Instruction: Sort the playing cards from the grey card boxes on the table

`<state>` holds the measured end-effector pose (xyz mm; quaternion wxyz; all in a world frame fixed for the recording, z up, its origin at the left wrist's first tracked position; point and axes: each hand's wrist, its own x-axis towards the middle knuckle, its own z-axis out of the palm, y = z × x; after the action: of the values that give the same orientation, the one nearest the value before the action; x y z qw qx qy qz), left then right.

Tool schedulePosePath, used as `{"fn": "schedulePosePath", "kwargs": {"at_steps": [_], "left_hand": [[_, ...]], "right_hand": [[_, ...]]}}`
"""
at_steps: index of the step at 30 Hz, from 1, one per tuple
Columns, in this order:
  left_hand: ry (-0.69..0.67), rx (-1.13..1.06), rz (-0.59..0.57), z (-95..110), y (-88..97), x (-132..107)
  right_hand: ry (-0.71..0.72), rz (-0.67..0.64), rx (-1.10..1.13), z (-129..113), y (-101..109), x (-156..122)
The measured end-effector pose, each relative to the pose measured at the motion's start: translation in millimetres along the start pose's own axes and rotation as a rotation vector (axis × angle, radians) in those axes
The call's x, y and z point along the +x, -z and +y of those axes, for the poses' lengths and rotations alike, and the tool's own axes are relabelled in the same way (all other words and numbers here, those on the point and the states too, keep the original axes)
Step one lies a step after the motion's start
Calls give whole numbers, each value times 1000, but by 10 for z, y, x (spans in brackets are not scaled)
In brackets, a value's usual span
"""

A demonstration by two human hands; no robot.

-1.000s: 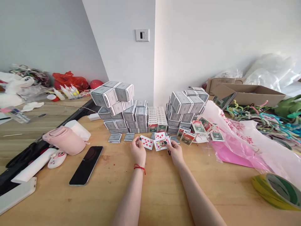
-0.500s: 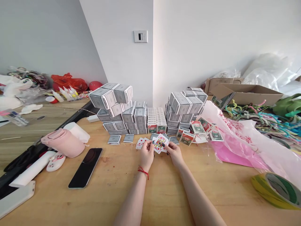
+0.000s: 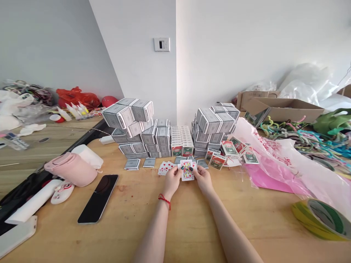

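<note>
Both my hands pinch a few playing cards (image 3: 188,172) between thumbs and fingers, a red-suited jack facing me in front. My left hand (image 3: 172,179) is closed on their left edge, and my right hand (image 3: 203,179) is closed on their right edge. Beside my left fingers, several face-up diamond cards (image 3: 165,167) lie overlapped on the table. Small face-down card stacks (image 3: 149,162) rest in a row behind. Further back, bent grey-backed card blocks (image 3: 120,116) are piled at the left, more card blocks (image 3: 214,122) at the right, with columns of card boxes (image 3: 181,140) between them.
Loose card boxes (image 3: 218,160) lie right of the piles by pink plastic wrap (image 3: 270,153). A tape roll (image 3: 319,219) sits at the right front. To the left are a phone (image 3: 98,199), a pink cup (image 3: 72,169) and a white mouse (image 3: 62,193).
The jack in my hands has turned from tilted to upright, squared over the cards behind it. More diamond faces show in the spread beside my left hand. The view has shifted slightly.
</note>
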<state>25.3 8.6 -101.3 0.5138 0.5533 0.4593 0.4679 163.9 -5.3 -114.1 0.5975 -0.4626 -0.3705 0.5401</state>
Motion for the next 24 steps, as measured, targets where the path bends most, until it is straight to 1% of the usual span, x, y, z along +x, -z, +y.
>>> {"fn": "schedulePosePath", "kwargs": {"at_steps": [2, 3, 7, 11, 19, 24], "left_hand": [[16, 57, 49, -21, 20, 15], [19, 71, 54, -31, 32, 21], [14, 88, 34, -42, 78, 34], [15, 100, 45, -13, 91, 22], [38, 73, 62, 3, 99, 2], [30, 107, 68, 15, 91, 10]], "right_hand": [[-2, -20, -7, -16, -12, -12], [-3, -21, -17, -25, -17, -19], [-8, -1, -61, -52, -35, -35], [-29, -6, -87, -60, -46, -35], [-35, -26, -87, -23, -12, -37], [-40, -27, -75, -12, -8, -22]]}}
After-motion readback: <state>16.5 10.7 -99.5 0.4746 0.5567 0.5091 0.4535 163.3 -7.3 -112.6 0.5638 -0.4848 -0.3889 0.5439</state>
